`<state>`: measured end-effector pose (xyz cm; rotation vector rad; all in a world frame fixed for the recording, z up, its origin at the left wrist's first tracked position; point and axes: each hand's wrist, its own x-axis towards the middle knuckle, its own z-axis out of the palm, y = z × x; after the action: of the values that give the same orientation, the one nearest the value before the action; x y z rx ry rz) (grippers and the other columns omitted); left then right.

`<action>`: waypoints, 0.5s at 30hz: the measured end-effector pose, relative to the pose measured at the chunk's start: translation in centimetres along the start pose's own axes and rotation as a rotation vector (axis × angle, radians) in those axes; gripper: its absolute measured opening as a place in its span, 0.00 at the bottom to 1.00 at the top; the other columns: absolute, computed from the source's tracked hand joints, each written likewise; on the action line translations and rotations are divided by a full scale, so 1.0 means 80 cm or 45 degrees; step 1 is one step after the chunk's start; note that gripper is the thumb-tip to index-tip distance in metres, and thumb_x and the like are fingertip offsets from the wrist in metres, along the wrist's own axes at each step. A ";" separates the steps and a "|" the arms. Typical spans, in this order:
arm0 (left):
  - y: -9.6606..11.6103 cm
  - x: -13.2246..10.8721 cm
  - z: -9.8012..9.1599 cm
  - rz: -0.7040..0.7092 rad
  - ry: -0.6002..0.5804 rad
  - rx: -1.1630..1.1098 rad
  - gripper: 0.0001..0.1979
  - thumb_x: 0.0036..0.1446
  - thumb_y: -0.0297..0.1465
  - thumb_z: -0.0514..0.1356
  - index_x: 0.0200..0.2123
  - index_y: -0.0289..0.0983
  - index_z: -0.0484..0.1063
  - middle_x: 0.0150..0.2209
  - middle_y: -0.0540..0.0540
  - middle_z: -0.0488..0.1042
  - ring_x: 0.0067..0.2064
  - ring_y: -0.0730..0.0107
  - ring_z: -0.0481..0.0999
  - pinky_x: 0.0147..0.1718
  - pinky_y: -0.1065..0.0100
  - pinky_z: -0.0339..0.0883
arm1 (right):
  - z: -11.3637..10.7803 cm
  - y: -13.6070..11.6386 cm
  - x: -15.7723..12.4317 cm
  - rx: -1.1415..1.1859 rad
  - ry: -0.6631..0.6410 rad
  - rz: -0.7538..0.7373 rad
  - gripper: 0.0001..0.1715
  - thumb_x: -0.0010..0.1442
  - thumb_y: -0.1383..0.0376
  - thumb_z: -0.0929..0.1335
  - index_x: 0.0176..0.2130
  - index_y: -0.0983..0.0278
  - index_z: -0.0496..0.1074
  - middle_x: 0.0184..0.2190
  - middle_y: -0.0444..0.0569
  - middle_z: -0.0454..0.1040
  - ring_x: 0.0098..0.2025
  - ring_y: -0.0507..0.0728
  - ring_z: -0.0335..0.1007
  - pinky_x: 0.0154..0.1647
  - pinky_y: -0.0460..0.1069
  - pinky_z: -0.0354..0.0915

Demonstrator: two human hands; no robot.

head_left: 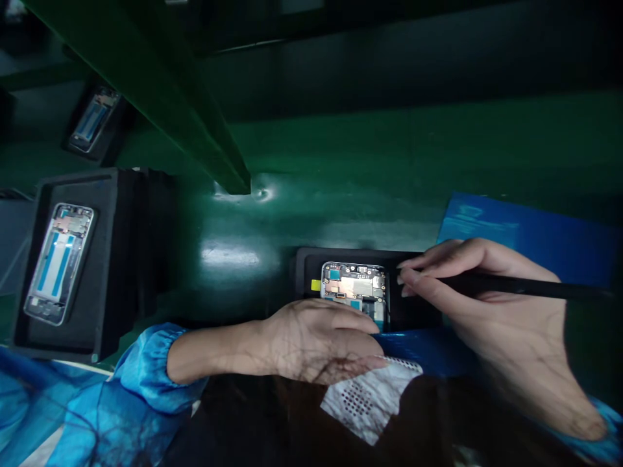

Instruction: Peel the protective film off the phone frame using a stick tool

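An opened smartphone with its circuit board exposed lies in a black tray. My left hand reaches across the phone's lower part, fingers together, and hides that end. From beneath its fingers hangs a white sheet with rows of dark dots, apparently gripped by that hand; the exact hold is hidden. My right hand is closed round a slim black tool, its thumb and fingertips pinched just right of the phone. The tool's working tip cannot be made out. A yellow tab sticks out at the phone's left edge.
To the left, another opened phone lies in the top tray of a black stack. Farther back sits one more phone in a tray. A green post slants down to the green tabletop. Blue sheet lies right.
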<state>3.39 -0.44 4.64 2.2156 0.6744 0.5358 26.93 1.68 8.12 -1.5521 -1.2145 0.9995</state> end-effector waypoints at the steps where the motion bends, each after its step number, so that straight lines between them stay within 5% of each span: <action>1: 0.000 0.000 0.000 0.014 0.043 -0.004 0.11 0.72 0.39 0.66 0.42 0.40 0.87 0.47 0.52 0.90 0.53 0.75 0.90 0.64 0.77 0.80 | -0.001 0.003 0.000 -0.008 -0.005 -0.028 0.12 0.54 0.67 0.80 0.26 0.56 0.77 0.28 0.39 0.82 0.34 0.53 0.85 0.35 0.45 0.77; 6: 0.003 0.007 0.000 0.126 0.217 0.014 0.09 0.72 0.35 0.66 0.46 0.41 0.87 0.48 0.53 0.90 0.49 0.77 0.91 0.61 0.79 0.80 | -0.005 0.016 -0.004 -0.073 -0.060 -0.241 0.14 0.58 0.71 0.78 0.27 0.55 0.76 0.29 0.38 0.83 0.35 0.51 0.85 0.36 0.44 0.76; 15: 0.006 0.010 -0.003 0.116 0.290 -0.010 0.12 0.74 0.37 0.63 0.44 0.39 0.86 0.46 0.52 0.91 0.48 0.76 0.91 0.59 0.80 0.80 | -0.010 0.026 0.005 -0.189 -0.203 -0.639 0.15 0.60 0.73 0.77 0.29 0.55 0.75 0.31 0.40 0.84 0.35 0.51 0.85 0.36 0.45 0.78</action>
<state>4.01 -0.10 5.28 2.2055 0.6880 0.8447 28.32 1.66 6.31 -1.1969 -1.7157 0.7199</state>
